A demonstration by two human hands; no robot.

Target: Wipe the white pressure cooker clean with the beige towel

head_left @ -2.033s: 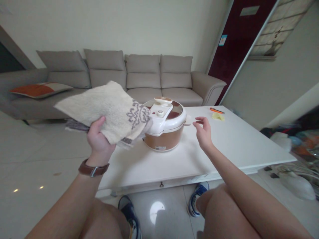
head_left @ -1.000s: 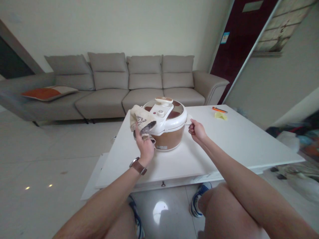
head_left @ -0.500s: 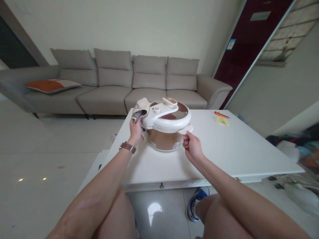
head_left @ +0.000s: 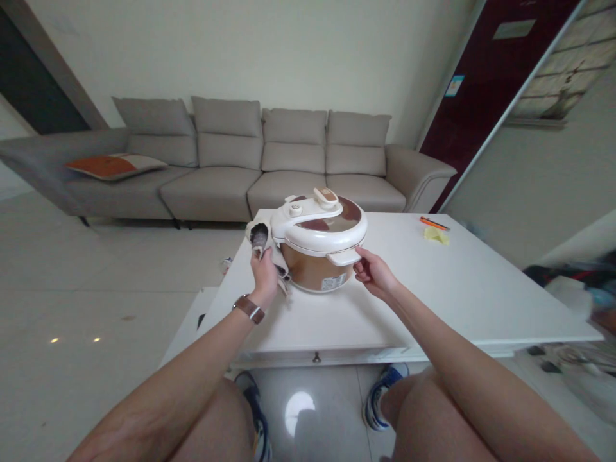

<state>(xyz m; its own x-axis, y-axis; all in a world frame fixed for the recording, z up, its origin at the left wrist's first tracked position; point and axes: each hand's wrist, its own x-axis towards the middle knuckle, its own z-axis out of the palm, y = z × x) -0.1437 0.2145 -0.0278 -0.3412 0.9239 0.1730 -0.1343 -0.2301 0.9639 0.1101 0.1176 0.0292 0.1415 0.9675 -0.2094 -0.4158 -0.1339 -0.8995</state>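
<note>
A white and brown pressure cooker (head_left: 318, 244) with its lid on stands on the white table (head_left: 433, 289). My left hand (head_left: 264, 277) grips a bunched cream towel (head_left: 262, 239) and presses it against the cooker's left side. My right hand (head_left: 373, 274) is closed on the cooker's white side handle (head_left: 342, 258) at the front right. A brown watch sits on my left wrist.
An orange knife (head_left: 434, 223) and a small yellow scrap (head_left: 437, 235) lie at the table's far right. A grey sofa (head_left: 269, 167) with an orange cushion (head_left: 113, 165) stands behind. Clutter lies on the floor at the right. My knees and blue shoes are below the table edge.
The spread towel came down and is bunched against the cooker's left side. My right hand took the side handle and turned the cooker, so that handle now faces the front.
</note>
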